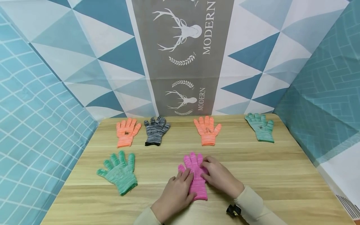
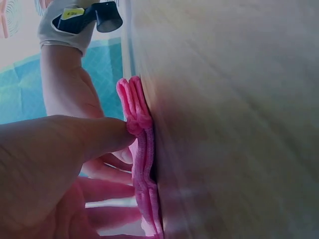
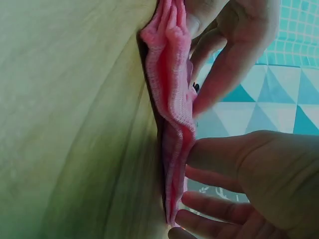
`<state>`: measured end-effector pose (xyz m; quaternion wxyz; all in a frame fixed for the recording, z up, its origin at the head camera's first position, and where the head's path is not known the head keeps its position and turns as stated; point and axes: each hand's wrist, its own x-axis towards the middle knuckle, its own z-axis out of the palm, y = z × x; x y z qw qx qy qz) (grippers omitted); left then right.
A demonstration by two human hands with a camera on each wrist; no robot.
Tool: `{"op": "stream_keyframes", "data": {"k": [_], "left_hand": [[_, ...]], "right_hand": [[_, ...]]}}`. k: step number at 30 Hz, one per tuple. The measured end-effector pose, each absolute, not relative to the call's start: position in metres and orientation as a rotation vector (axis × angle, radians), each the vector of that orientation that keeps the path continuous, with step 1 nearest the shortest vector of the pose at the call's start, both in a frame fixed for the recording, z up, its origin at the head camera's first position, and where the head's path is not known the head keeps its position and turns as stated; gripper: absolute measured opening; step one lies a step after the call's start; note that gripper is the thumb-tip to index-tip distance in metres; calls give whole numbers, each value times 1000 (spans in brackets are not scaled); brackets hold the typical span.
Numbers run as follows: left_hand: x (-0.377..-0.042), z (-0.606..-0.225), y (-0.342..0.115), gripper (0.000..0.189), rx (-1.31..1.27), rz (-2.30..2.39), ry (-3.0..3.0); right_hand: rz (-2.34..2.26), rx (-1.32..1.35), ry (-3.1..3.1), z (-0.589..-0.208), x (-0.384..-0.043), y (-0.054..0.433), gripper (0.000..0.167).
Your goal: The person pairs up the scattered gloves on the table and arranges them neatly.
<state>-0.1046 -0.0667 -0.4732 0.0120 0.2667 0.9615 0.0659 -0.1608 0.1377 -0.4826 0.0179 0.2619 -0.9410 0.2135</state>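
Note:
A bright pink knit glove (image 1: 197,187) lies flat on the table, its fingers toward the back and its cuff toward me. Several fabric layers show at its cuff edge (image 2: 142,144); whether this is one glove or two stacked, I cannot tell. My left hand (image 1: 176,192) rests on the left side of the glove, thumb near the cuff and fingers extended over it. My right hand (image 1: 220,175) touches the right edge with loosely bent fingers. In the right wrist view, the right thumb (image 3: 214,154) meets the fabric. The right hand partly hides the glove's right side.
A green glove (image 1: 121,175) lies at the left. Along the back are an orange glove (image 1: 125,134), a grey-black glove (image 1: 155,131), another orange glove (image 1: 208,132) and a teal glove (image 1: 261,128). Patterned cloth (image 1: 185,72) stands behind the wooden table (image 1: 157,162).

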Motion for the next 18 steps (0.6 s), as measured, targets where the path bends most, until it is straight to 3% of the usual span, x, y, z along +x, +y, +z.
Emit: {"op": "stream_keyframes", "data": {"k": [18], "left_hand": [[-103,-467,-62,72,770,111,2991]], "right_hand": [[582,1047,-2925,-470,-144,135,23]]}}
